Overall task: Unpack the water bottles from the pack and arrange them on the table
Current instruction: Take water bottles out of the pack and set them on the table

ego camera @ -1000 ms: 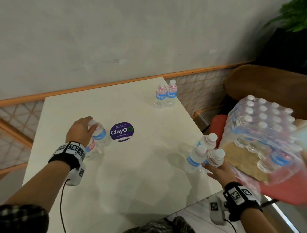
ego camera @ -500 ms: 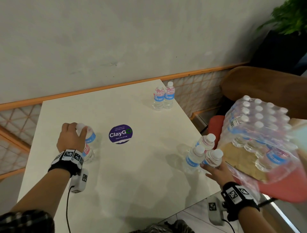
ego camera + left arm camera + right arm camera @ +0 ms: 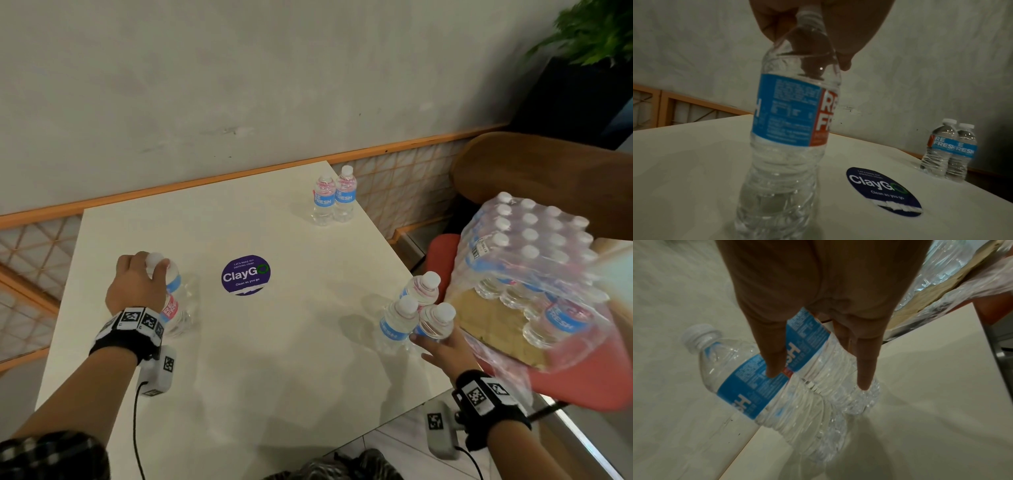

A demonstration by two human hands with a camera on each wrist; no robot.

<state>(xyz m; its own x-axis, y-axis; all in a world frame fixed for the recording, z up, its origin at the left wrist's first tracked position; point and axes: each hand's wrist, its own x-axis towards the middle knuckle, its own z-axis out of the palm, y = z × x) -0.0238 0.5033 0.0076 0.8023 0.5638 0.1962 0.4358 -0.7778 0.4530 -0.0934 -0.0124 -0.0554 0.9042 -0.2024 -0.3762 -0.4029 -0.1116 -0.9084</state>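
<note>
Clear plastic water bottles with blue labels and white caps stand in groups on a cream table (image 3: pixel 239 359). Near the table's left edge, the left hand (image 3: pixel 135 291) comes down from above, its fingers curled round the cap and neck of one bottle (image 3: pixel 789 129); from the head view a second bottle seems to stand tight against it under the same hand, though the hand hides most of it. The left wrist view shows the gripped bottle upright with its base on the tabletop, beside a round purple sticker (image 3: pixel 245 275) stuck near the middle of the table. At the far right corner a pair of bottles (image 3: pixel 334 197) stands side by side, touching. At the near right edge three more bottles (image 3: pixel 416 308) are bunched together, and the right hand (image 3: pixel 442 349) reaches in from below, its fingers (image 3: pixel 865 369) stretched straight along their sides and pressing on them rather than wrapping round. Just right of that cluster, the shrink-wrapped pack (image 3: pixel 534 270), many bottles inside it, lies tilted on a red seat (image 3: pixel 582 383) with its torn film hanging toward the table.
</note>
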